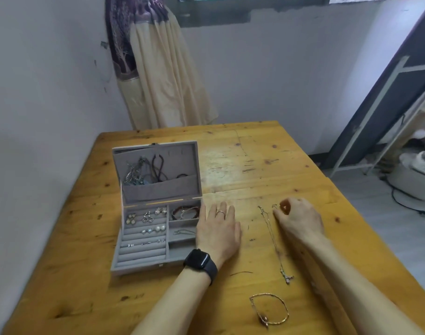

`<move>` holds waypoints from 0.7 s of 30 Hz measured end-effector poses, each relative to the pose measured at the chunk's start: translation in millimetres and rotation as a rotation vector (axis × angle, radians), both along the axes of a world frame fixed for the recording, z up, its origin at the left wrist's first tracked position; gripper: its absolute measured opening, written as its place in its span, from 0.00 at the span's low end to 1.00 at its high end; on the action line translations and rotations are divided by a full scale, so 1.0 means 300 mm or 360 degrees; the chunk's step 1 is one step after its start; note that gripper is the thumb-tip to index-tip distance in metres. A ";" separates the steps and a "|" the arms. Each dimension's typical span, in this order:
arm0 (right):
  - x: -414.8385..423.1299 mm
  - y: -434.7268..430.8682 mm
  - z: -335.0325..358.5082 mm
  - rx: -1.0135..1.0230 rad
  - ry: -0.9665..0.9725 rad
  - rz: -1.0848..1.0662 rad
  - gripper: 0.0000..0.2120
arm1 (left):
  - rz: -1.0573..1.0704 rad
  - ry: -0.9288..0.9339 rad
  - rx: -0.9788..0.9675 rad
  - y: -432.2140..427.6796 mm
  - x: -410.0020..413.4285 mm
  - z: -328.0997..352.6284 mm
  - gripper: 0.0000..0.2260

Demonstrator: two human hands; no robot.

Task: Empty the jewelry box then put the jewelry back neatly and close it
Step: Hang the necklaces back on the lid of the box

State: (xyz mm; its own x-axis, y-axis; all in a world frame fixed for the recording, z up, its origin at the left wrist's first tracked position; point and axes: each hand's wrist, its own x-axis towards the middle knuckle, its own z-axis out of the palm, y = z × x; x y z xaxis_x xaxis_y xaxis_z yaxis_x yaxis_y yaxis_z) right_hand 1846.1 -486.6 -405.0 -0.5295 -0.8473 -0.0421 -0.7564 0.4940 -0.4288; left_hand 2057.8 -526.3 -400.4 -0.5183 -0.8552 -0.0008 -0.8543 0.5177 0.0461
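Observation:
A grey velvet jewelry box [143,267] stands open on the wooden table [243,160], its lid upright with necklaces [143,172] hanging into the lid pocket. Earrings [146,217] sit in the ring rolls; bracelets [185,212] and a thin chain [183,232] lie in the right compartments. My left hand [217,229] rests flat on the table beside the box's right edge, fingers straight. My right hand [297,218] has curled fingers pinching the top end of a thin chain necklace [273,240] laid out on the table. A gold bracelet with a bead [269,309] lies nearer me.
The table's left side runs along a white wall. A curtain [158,68] hangs behind the far edge. To the right, off the table, stand a metal rack [376,117] and a white appliance [414,175] with a cord on the floor.

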 end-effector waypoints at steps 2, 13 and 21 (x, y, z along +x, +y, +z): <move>0.008 -0.014 0.001 -0.0010 -0.0002 0.0007 0.12 | 0.0011 0.0029 0.0029 -0.003 0.006 0.000 0.26; 0.032 0.006 0.025 -0.0100 -0.0314 0.0057 0.09 | 0.0040 0.0067 0.0093 -0.003 -0.003 0.037 0.22; 0.001 0.159 0.112 -0.0755 -0.0980 -0.0066 0.10 | 0.0194 0.0257 0.0239 -0.027 -0.154 0.066 0.20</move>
State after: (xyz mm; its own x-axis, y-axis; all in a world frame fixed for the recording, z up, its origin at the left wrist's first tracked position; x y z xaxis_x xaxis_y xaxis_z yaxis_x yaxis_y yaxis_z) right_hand 1846.4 -438.9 -371.5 -0.5599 -0.8282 0.0233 -0.2985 0.1754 -0.9382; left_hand 2011.7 -534.4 -380.5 -0.4152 -0.9079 -0.0580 -0.8853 0.3885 0.2555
